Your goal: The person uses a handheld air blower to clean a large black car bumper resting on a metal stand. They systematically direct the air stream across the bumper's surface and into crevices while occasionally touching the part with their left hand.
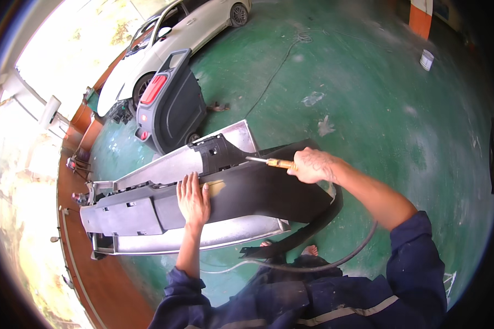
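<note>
A dark plastic car bumper cover (255,193) lies lengthwise before me. My left hand (193,199) rests flat on it, holding nothing, beside a yellowish bare patch (217,187). In my right hand (313,164) is a screwdriver-like tool (278,163) with an amber handle and a thin metal shaft. Its tip points left, over the bumper's upper edge near a black slotted bracket (216,152); whether it touches cannot be told. A curved black strip (308,236) hangs at the bumper's right end.
A silvery metal stand (234,230) carries the bumper. Beyond it are a grey wheeled cart (175,107) with red parts and a white car (197,24). A hose (313,269) loops before my legs. Another line (278,70) and a white bucket (427,60) lie farther off.
</note>
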Demonstrator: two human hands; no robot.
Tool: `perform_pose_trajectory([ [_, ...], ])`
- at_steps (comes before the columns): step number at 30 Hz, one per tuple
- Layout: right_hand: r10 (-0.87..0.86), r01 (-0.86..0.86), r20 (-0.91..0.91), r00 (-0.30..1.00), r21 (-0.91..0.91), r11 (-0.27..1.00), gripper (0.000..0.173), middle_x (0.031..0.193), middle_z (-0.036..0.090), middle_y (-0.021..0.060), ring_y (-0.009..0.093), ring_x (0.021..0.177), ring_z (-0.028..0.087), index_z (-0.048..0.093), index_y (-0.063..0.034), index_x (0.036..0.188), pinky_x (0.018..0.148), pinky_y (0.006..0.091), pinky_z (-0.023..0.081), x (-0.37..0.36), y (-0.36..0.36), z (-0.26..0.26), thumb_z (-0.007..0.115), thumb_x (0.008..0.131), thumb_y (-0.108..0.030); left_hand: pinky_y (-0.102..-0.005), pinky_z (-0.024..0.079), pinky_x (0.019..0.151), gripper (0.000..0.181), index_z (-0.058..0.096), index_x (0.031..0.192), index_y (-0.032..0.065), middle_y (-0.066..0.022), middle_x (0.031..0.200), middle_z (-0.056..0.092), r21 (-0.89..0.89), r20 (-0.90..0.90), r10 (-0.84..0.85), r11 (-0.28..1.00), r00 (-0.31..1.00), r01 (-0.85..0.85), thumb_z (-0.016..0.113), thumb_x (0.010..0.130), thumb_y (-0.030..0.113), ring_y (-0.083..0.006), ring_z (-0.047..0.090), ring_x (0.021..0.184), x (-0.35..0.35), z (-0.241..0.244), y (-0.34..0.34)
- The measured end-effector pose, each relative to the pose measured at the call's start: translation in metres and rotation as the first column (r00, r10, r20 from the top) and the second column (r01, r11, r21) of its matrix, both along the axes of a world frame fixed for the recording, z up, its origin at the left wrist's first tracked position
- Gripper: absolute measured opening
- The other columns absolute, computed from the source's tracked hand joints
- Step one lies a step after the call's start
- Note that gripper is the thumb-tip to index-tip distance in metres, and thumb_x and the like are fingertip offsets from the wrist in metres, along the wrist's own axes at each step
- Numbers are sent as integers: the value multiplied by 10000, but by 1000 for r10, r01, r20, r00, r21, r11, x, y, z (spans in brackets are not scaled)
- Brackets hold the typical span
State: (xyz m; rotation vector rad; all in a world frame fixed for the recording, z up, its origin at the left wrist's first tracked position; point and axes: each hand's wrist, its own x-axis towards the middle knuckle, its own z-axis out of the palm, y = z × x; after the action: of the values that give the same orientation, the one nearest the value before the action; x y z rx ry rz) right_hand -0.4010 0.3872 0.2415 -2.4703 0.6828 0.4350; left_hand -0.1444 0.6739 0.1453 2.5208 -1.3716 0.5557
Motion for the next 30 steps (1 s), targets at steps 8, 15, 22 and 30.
perform_pose_trajectory([
  [8, 114, -112, 51, 992, -49, 993, 346, 1055, 761, 266, 437, 1030, 748, 764, 11, 1134, 896, 501, 592, 81, 38, 18, 693, 976, -288, -539, 295, 1244, 539, 579, 1444, -9, -190, 1452, 620, -8, -1, -95, 995, 996, 95, 534, 1069, 375, -392, 514, 1404, -1, 7, -7],
  [15, 81, -75, 27, 996, -170, 983, 356, 1032, 764, 245, 429, 1009, 752, 772, -41, 1153, 881, 516, 595, 126, 39, 25, 656, 1029, -354, -541, 309, 1241, 557, 572, 1441, -22, -207, 1426, 625, -72, -59, -120, 991, 991, 116, 565, 1052, 377, -406, 535, 1372, -5, 12, -4],
  [22, 100, -104, -27, 995, -214, 971, 283, 1054, 770, 242, 414, 1005, 762, 774, -32, 1122, 868, 477, 614, 149, 51, 39, 680, 946, -233, -523, 323, 1244, 533, 595, 1431, -17, -181, 1449, 627, -139, -186, -219, 971, 958, 196, 595, 1035, 339, -388, 533, 1392, -7, 27, 0],
  [30, 95, -136, -267, 959, -138, 981, 326, 1041, 768, 251, 401, 974, 763, 769, -12, 1159, 880, 490, 595, 140, 64, 56, 670, 1010, -284, -509, 353, 1228, 511, 633, 1383, -19, -175, 1427, 640, -202, -180, -262, 953, 948, 225, 645, 999, 317, -372, 557, 1367, -2, 25, 2],
])
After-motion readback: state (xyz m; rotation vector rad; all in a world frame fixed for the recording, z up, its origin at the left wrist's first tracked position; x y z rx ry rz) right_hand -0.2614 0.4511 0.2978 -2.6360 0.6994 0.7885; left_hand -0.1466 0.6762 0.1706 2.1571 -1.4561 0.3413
